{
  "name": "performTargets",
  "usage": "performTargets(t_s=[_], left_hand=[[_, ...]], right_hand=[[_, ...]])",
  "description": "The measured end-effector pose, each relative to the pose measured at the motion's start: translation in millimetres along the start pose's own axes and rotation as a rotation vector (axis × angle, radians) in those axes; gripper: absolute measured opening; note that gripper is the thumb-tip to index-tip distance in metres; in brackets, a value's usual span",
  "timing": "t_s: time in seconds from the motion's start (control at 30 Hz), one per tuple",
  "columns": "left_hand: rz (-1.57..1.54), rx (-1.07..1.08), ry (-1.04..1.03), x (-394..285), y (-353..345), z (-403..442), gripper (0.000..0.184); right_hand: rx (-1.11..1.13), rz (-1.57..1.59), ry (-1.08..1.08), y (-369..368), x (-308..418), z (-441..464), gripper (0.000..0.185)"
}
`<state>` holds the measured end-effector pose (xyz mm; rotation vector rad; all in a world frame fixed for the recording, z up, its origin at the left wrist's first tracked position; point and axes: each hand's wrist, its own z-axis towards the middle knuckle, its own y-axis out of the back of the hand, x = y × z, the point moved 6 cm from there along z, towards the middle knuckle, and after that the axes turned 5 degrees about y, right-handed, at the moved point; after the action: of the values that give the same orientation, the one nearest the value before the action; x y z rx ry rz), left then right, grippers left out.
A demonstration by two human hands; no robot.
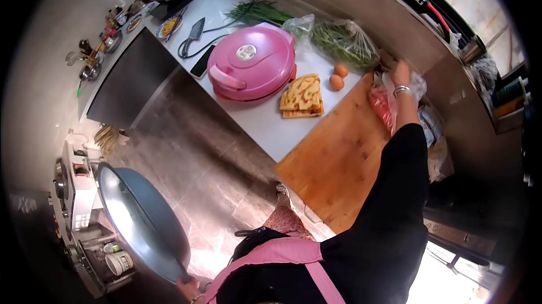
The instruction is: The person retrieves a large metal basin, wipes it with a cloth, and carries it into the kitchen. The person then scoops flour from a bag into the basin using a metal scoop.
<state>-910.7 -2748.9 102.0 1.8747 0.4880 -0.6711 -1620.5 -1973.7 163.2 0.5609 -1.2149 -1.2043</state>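
Observation:
My left hand (189, 288) grips the rim of a large metal basin (152, 208), which hangs tilted on its side to my left. Stretched far out over the right end of the counter, my right hand (400, 76) has its fingers closed at the top of a clear plastic bag (381, 104) with something red inside. The fingertips are partly hidden. That bag sits at the back edge of a wooden board (333, 160). Two brown eggs (337, 82) and a stack of folded flatbread (303, 96) lie to the left of the hand.
A pink electric griddle (254, 58) stands shut on the white counter (265, 134). Behind it are green chives (259, 12) and a bag of green vegetables (347, 43). A cleaver (195, 30), a phone (202, 63) and a plate of food (168, 27) are farther left.

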Motion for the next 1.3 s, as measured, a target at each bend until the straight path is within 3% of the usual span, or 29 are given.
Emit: performTargets(t_s=[0.07,0.17,0.23,0.3,0.33,0.37,0.4,0.43,0.5,0.57,0.6,0.67,0.73,0.8,0.87,0.97,1.07,1.17,1.23,1.3], left_hand=[[0.005,0.338,-0.011,-5.9,-8.2,40.1,0.026],[-0.141,0.184,-0.027,-58.5,-27.7,18.7,0.023],[-0.282,0.359,0.013,-19.1,-24.0,62.8,0.029],[-0.025,0.139,0.116,-72.5,-35.4,32.9,0.032],[-0.035,0.131,0.042,-38.6,-29.2,67.5,0.024],[0.354,-0.006,-0.063,-52.2,-26.9,64.2,0.022],[0.279,0.083,-0.111,-71.1,-30.8,63.4,0.022],[0.195,0.171,-0.155,-86.2,-36.6,63.5,0.022],[0.148,0.142,-0.211,-101.3,-39.9,64.5,0.025],[0.236,0.117,-0.276,-111.3,-40.7,68.6,0.03],[0.209,0.095,-0.29,-105.8,-38.8,79.2,0.031],[0.016,0.173,-0.065,-117.4,-41.2,77.3,0.035],[-0.193,0.166,-0.115,-95.8,-40.0,104.1,0.038],[-0.234,0.202,-0.236,-103.8,-36.2,112.7,0.042],[-0.353,0.25,-0.352,-140.1,-37.1,99.6,0.041],[-0.659,0.414,-0.442,-170.9,-43.6,121.8,0.043],[-0.41,0.508,-0.642,-219.4,-53.6,116.3,0.046],[-0.268,0.562,-0.928,-263.9,-85.0,107.1,0.043],[-0.71,1.102,-0.284,-307.0,-110.6,53.1,0.042],[-0.622,1.265,-0.303,-328.8,-143.1,25.5,0.039]], right_hand=[[0.064,-0.137,-0.191,-16.1,-37.6,-5.4,0.034],[0.018,-0.21,-0.183,-39.2,-68.8,-25.0,0.038],[0.009,-0.216,-0.192,-40.0,-87.2,-26.8,0.034],[-0.03,-0.11,-0.277,-8.9,-63.4,-24.3,0.03],[-0.079,-0.083,-0.283,-1.7,-72.4,-15.3,0.034],[-0.072,0.042,-0.19,13.9,-68.6,-6.0,0.035],[-0.066,0.166,-0.099,37.8,-60.7,2.3,0.036],[-0.206,0.041,-0.085,67.7,-39.8,4.9,0.04],[-0.283,0.25,0.088,112.6,-21.8,20.7,0.034],[-0.182,0.508,0.092,163.5,20.8,12.5,0.031],[-0.28,0.622,0.109,192.3,26.5,2.3,0.03],[-0.403,0.934,0.119,241.7,51.9,-28.7,0.031],[-0.393,1.196,0.131,275.4,72.9,-69.7,0.03],[-0.458,0.122,0.124,312.2,97.8,-124.8,0.029],[-0.502,-0.013,0.024,338.6,113.9,-183.2,0.03],[-0.553,1.222,-0.186,326.0,116.9,-272.2,0.036],[-0.463,1.062,-0.051,310.8,49.3,-375.4,0.039],[-0.403,0.294,0.148,340.0,83.4,-458.4,0.047],[-0.47,0.017,0.152,363.6,93.2,-508.3,0.047],[-0.532,-0.197,0.096,388.5,99.4,-543.0,0.042]])
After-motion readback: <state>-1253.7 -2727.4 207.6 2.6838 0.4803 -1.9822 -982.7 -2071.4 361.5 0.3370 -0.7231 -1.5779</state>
